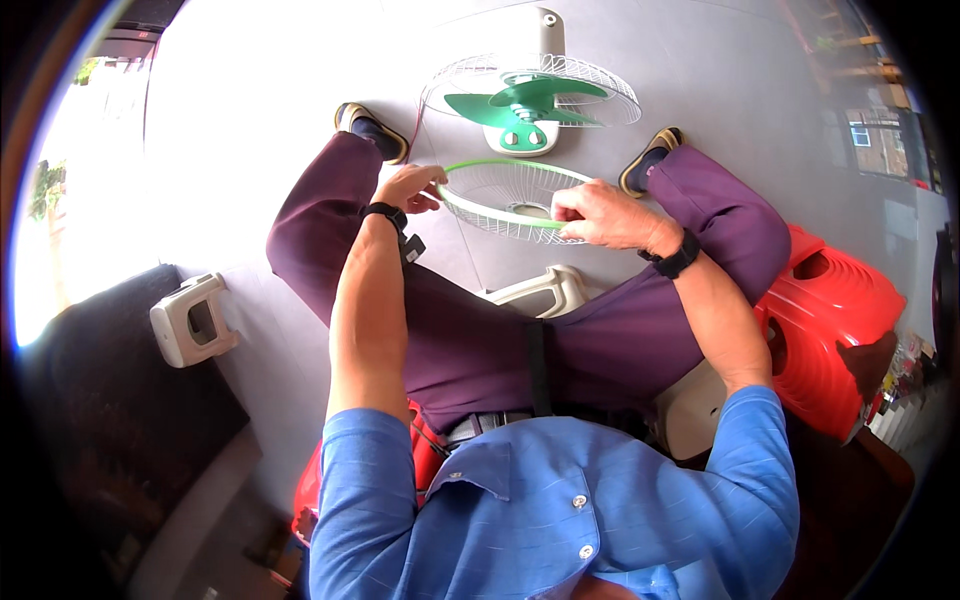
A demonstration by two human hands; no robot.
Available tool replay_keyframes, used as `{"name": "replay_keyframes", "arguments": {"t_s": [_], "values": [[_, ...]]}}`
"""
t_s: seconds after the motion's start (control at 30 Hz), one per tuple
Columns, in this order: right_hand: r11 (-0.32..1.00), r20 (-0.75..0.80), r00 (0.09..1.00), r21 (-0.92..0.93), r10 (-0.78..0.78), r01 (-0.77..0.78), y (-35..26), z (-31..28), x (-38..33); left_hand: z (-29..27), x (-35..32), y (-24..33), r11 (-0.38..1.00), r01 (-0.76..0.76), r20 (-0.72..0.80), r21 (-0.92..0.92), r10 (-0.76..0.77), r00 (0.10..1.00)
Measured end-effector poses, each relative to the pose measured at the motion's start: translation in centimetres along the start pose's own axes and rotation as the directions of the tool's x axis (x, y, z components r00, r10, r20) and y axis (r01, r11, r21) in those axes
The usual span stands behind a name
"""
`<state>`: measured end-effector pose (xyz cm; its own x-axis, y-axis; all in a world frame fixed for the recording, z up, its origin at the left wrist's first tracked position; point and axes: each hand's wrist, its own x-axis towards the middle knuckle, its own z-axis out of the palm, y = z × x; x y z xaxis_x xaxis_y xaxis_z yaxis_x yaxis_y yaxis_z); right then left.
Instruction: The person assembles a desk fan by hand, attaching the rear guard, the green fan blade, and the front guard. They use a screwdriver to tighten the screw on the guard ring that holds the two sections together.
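Between my knees I hold a round fan grille (pixel 500 183) with thin white wires and a bright green rim, tilted over the floor. My left hand (pixel 412 188) grips the rim at its left side, fingers curled. At the near right edge, my right hand (pixel 610 216) is closed on the rim, thumb and fingers pressed together. Just beyond stands a fan with green blades (pixel 532 98), uncovered at the front. Its white rear cage (pixel 440 82) surrounds the blades. Two green knobs (pixel 522 138) sit on the pale base below them.
My shoes (pixel 372 132) flank the fan on the grey tiled floor. A beige plastic stool (pixel 193 320) stands at the left, beside a dark panel (pixel 110 400). Red plastic stools (pixel 835 320) are at the right. Another pale plastic piece (pixel 545 290) lies between my thighs.
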<state>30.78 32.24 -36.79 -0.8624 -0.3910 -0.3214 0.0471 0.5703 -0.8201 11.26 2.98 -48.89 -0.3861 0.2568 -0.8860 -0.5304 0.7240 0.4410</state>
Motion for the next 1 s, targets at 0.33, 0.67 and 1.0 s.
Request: {"name": "replay_keyframes", "arguments": {"t_s": [0.33, 0.67, 1.0], "values": [[0.989, -0.168, 0.985, 0.144, 0.046, -0.022, -3.4, -4.5, 0.2, 7.6, 6.7, -4.5, 0.469, 0.002, -0.041, -0.883, -0.082, 0.996], [0.998, -0.214, 0.977, 0.059, -0.024, 0.037, -3.5, -5.4, 1.7, 15.9, 13.5, -3.9, 0.006, 0.104, 0.101, -0.995, 0.312, 0.945], [0.992, -0.276, 0.957, 0.111, 0.089, -0.06, -2.7, -7.5, 2.8, 16.3, 15.2, 0.1, -0.084, 0.038, 0.002, -0.996, 0.398, 0.917]]}}
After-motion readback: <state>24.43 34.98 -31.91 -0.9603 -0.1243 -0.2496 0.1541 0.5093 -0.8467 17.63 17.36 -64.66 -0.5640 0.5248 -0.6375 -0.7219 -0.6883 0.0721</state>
